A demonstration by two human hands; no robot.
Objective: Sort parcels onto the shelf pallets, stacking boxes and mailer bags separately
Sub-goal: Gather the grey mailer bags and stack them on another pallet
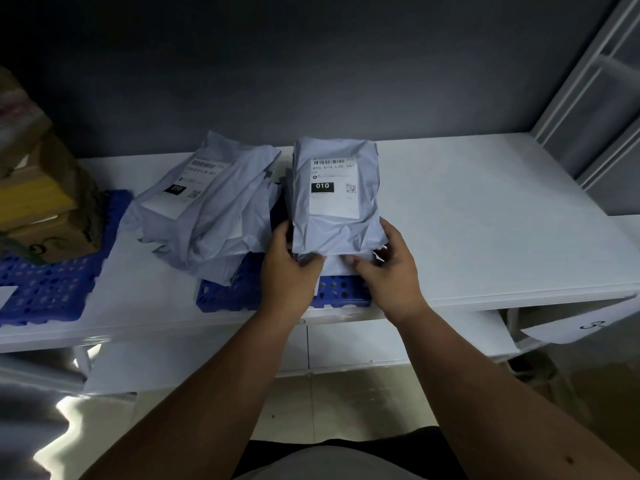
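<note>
A grey mailer bag [334,188] with a white label reading 010 lies on top of a pile on the blue pallet [332,294] in the middle of the white shelf. My left hand [289,268] grips its near left corner. My right hand [389,268] grips its near right corner, fingers curled under the edge. A second heap of grey mailer bags [204,209] leans just to the left on the same pallet. Stacked cardboard boxes [38,188] stand on another blue pallet [52,285] at the far left.
The white shelf [485,220] runs wide to the right of the bags. A grey rack upright [588,91] rises at the far right. A paper tag marked 3 [588,323] hangs off the shelf's front edge. A lower shelf shows below.
</note>
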